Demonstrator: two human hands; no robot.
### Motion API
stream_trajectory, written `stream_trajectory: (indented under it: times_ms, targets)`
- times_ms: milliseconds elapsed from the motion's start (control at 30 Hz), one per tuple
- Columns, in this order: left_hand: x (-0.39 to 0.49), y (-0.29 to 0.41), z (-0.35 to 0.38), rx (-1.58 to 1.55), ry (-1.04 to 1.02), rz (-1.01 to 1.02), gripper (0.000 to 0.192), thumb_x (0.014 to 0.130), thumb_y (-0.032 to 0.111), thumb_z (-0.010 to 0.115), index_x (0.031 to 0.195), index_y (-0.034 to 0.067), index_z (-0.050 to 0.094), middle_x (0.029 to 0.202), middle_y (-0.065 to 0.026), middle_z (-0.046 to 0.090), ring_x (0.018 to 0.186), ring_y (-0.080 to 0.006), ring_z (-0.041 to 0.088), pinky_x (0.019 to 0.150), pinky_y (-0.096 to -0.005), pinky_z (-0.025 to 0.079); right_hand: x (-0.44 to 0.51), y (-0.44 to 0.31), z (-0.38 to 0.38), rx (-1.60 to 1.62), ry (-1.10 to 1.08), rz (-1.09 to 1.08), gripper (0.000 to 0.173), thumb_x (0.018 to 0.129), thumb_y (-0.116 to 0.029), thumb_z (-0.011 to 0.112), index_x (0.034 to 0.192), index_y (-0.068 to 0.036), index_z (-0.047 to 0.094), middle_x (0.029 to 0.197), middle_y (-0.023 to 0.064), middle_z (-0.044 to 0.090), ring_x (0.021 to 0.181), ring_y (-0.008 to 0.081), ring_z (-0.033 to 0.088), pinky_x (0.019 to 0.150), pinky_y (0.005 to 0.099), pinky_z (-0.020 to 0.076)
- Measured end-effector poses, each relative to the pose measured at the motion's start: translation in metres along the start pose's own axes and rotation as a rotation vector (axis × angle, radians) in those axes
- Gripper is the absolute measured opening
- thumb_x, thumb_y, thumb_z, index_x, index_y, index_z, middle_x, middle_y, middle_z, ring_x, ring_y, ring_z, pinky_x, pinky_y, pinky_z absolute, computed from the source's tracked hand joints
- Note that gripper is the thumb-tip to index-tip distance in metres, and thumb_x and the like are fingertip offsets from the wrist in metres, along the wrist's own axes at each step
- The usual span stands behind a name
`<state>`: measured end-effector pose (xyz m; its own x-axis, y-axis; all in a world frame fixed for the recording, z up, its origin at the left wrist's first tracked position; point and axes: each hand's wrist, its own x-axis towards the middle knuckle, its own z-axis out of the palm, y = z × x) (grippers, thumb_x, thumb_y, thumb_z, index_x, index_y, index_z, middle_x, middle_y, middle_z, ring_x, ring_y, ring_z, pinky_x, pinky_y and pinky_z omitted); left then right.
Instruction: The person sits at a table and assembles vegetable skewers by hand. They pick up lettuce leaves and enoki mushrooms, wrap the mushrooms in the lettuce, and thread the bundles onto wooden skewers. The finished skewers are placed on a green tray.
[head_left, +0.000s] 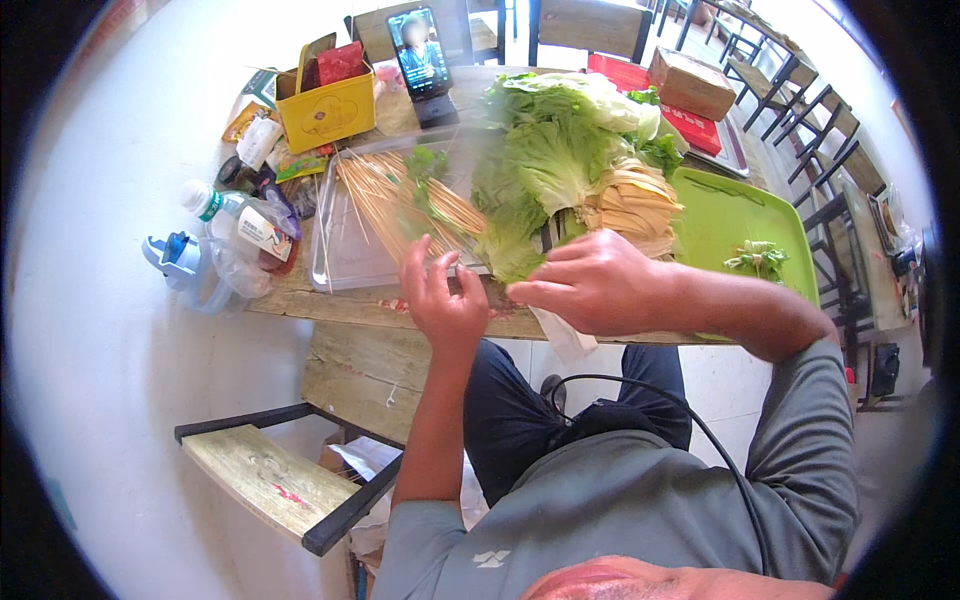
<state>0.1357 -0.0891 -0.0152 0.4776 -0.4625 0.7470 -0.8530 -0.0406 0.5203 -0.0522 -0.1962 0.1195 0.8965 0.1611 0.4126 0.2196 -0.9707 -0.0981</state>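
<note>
My left hand (446, 300) is raised at the table's near edge, its fingers curved and apart. Just beyond its fingertips, a coriander sprig (426, 187) lies over a bundle of bamboo skewers (375, 191); the blur hides whether hand and sprig touch. The skewers rest on a clear plastic tray (341, 259). To the right, my right hand (596, 285) is bent with its fingers curled, pointing towards the left one; anything thin inside it cannot be made out. Behind it are a heap of lettuce leaves (555, 157) and a stack of tofu-skin sheets (634, 202).
A green tray (750, 217) holds a small tied vegetable roll (757, 259). A phone (420, 56) stands at the back beside a yellow box (326, 109). Bottles (244, 225) crowd the left side by the wall. A carton (690, 82) sits back right. A wooden chair (270, 480) is at lower left.
</note>
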Motion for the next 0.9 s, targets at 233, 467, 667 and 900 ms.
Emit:
stream_trajectory:
  times_ms: [233, 467, 667, 900]
  targets:
    - [-0.004, -0.001, 0.002, -0.007, -0.017, -0.047, 0.021, 0.080, 0.004, 0.066, 0.101, 0.001, 0.070, 0.133, -0.0198, 0.061, 0.125, -0.0400, 0.057, 0.106, -0.0491, 0.045, -0.081, -0.052, -0.028, 0.058, 0.109, 0.423, 0.018, 0.084, -0.005, 0.070, 0.102, -0.007, 0.073, 0.085, 0.0094, 0.075, 0.078, 0.0223, 0.075, 0.062, 0.0349, 0.0602]
    - [-0.004, 0.002, 0.003, -0.079, 0.071, -0.052, 0.024, 0.084, 0.006, 0.066, 0.107, 0.000, 0.070, 0.132, -0.0197, 0.063, 0.122, -0.0372, 0.059, 0.105, -0.0465, 0.046, -0.123, -0.093, -0.031, 0.273, 0.492, 0.883, 0.008, 0.092, -0.001, 0.068, 0.099, -0.001, 0.072, 0.084, 0.0121, 0.073, 0.073, 0.0199, 0.072, 0.068, 0.0310, 0.0576]
    - [-0.005, -0.010, -0.001, 0.091, 0.000, 0.149, 0.034, 0.096, 0.011, 0.065, 0.127, -0.001, 0.064, 0.132, -0.0204, 0.063, 0.120, -0.0358, 0.060, 0.103, -0.0442, 0.047, -0.162, -0.103, -0.021, 0.381, 0.534, 1.072, 0.010, 0.095, -0.003, 0.068, 0.103, -0.001, 0.072, 0.085, 0.0099, 0.074, 0.074, 0.0163, 0.070, 0.068, 0.0294, 0.0568]
    - [-0.009, 0.003, 0.004, -0.285, 0.027, -0.265, 0.035, 0.097, 0.016, 0.064, 0.127, -0.002, 0.066, 0.130, -0.0220, 0.065, 0.126, -0.0388, 0.056, 0.109, -0.0482, 0.042, -0.166, -0.105, -0.014, 0.394, 0.539, 0.995, 0.012, 0.092, -0.002, 0.071, 0.104, 0.001, 0.072, 0.089, 0.0118, 0.074, 0.082, 0.0181, 0.072, 0.071, 0.0299, 0.0575]
